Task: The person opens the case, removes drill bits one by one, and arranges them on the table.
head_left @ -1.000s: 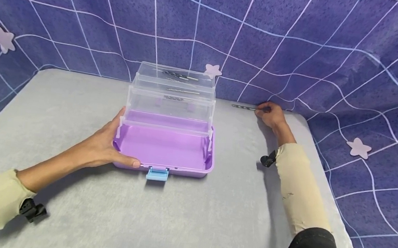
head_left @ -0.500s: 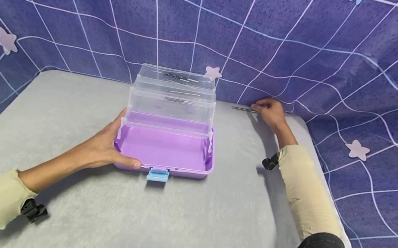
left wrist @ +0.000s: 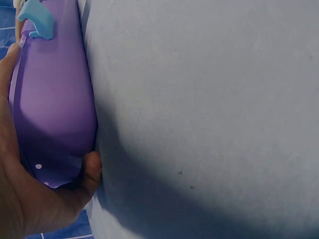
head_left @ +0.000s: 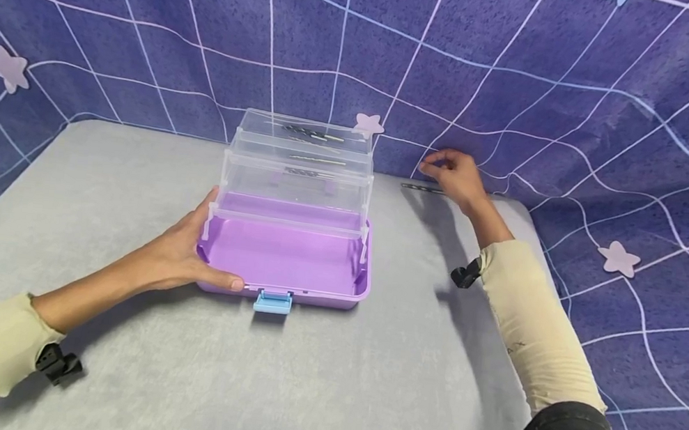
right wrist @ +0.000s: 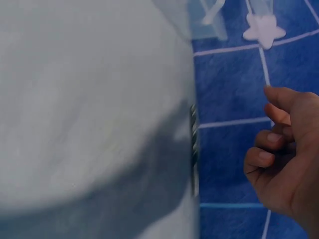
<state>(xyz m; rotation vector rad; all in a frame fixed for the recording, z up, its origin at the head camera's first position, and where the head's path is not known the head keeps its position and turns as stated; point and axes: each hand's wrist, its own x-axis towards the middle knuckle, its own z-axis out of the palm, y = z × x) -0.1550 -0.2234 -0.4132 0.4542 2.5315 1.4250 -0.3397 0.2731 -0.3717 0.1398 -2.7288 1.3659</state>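
Grey tabletop (head_left: 351, 391); behind it, blue-purple grid-patterned cloth (head_left: 375, 46) with pale stars (head_left: 618, 259).

Left grip (left wrist: 35, 204) on purple box (left wrist: 57, 89) with blue latch (left wrist: 40, 19)

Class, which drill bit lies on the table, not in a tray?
The dark, spiral bit at the far edge of the grey table, right of the purple box; the other visible bits lie in the clear trays.

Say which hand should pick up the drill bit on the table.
Right hand, probably: it hovers near the drill bit, while the left hand grips the purple box, farther from the bit.
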